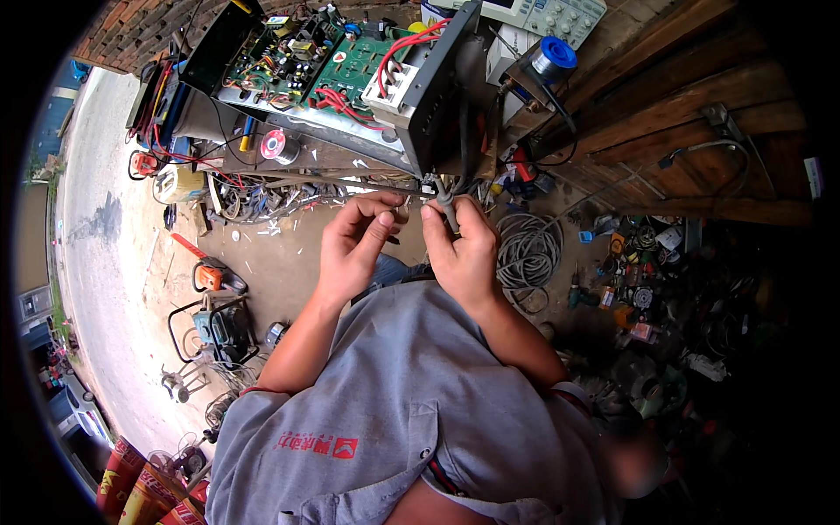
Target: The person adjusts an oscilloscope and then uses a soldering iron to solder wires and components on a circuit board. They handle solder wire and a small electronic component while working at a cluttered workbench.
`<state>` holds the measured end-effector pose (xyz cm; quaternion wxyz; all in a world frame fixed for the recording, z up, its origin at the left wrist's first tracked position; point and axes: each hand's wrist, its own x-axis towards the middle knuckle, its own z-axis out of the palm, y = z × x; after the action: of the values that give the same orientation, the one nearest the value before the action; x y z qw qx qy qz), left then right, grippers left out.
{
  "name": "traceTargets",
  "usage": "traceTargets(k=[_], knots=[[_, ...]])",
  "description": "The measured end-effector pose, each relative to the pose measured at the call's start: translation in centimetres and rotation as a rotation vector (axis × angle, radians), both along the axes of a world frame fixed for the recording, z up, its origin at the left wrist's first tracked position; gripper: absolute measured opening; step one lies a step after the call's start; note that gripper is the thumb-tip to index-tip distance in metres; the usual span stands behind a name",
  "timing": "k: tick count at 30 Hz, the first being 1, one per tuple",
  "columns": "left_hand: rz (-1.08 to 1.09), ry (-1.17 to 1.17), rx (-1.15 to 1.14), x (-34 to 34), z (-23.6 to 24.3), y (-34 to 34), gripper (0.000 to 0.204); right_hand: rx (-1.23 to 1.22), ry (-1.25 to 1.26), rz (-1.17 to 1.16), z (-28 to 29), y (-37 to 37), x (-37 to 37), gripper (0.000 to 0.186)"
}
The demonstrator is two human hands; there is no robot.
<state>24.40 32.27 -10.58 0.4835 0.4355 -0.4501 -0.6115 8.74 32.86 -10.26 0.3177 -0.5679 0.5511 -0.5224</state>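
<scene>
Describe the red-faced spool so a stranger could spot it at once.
Find the open chassis with green circuit boards at the top. Below its left half sits the spool, right of a yellow-and-blue handle. Its red face distinguishes it from the blue spool at upper right.

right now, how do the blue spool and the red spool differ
Colour: the blue spool shows a blue end, while the red spool has a red-and-white one.
Place: the blue spool is to the right of the open case; the red spool sits on its near side, toward the left.
Shared: both have a round end showing and carry silvery wire.
</scene>
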Motion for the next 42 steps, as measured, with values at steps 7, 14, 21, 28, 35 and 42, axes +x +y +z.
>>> traceTargets(k=[7, 14, 21, 28, 35, 42], knots=[[0.065, 0.156, 0.085, -0.6, 0.3, 1.2, 0.015, 0.032, 0.015, 0.008, -1.2, -0.1, 0.4, 0.012], [0.104, -0.014, 0.086, -2.2, 0.6, 1.0, 0.018, -0.071, 0.117, 0.129, -2.9, 0.4, 1.6, 0.013], [0.152, -0.02, 0.059, -2.3, -0.6, 1.7, 0.018, 0.095, 0.011, 0.214, -3.6, 0.4, 1.7, 0.018], [0.252, 0.096, 0.054, 1.1, 2.0, 1.5, 0.024, 0.295, -0.41, 0.107, -0.7, -3.6, -5.9, 0.028], [0.231, 0.172, 0.039, 2.6, 2.7, 2.4, 0.021, 0.281, -1.549, -0.402, -8.8, -13.1, -13.7, 0.03], [0.287, -0.002, 0.181, 3.0, 3.5, 3.2, 0.019, 0.114, -1.483, -0.299, -10.4, -16.2, -14.0, 0.027]])
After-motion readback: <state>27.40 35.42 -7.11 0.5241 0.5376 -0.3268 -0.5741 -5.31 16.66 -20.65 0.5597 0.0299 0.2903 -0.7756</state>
